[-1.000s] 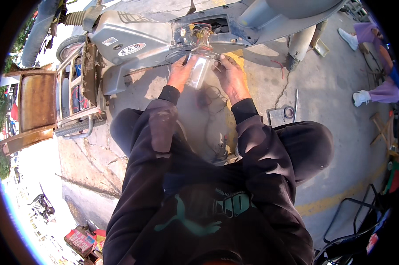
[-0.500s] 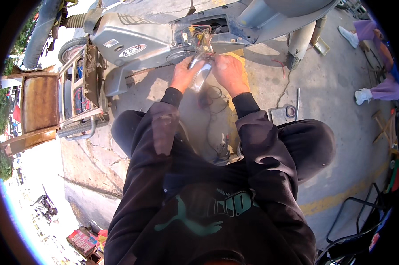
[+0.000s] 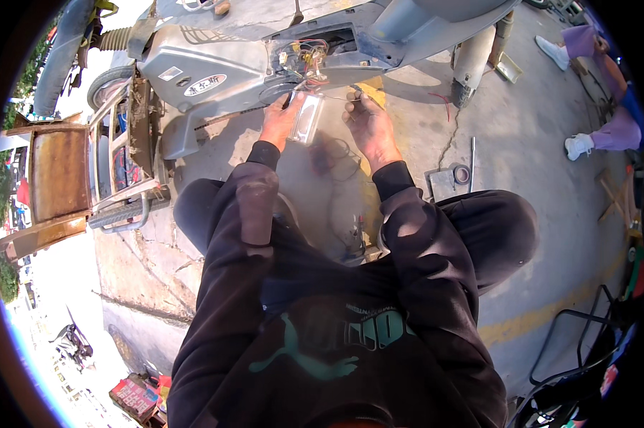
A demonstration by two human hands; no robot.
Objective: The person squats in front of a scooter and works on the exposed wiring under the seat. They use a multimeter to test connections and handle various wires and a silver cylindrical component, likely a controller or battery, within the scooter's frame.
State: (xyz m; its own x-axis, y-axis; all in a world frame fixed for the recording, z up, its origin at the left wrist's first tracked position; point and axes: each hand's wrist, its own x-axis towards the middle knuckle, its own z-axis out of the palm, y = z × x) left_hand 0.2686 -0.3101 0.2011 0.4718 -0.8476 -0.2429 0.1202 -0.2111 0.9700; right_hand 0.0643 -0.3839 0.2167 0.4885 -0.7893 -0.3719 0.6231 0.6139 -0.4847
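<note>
My left hand (image 3: 277,121) grips a flat silver metal box (image 3: 306,120), probably a scooter's motor controller, by its left side. Bunched wires (image 3: 312,63) spill from the open compartment of a grey electric scooter (image 3: 218,68) just beyond the box. To the right, my right hand (image 3: 370,130) is turned partly palm up with its fingers curled. Between its fingertips there seems to be a thin wire (image 3: 336,98) that runs toward the top of the box. The far end of that wire is lost among the others.
Dark cables (image 3: 343,153) lie on the ground between my knees. At right are a tape roll (image 3: 462,174) on a flat grey piece and a metal rod (image 3: 473,164). A rusty-framed cart (image 3: 64,167) stands left. Another person in purple trousers (image 3: 616,134) is at far right.
My hands have drawn apart; the right has moved off the box and turned palm up. The left keeps hold of the box, now more fully visible. The whole view has shifted slightly.
</note>
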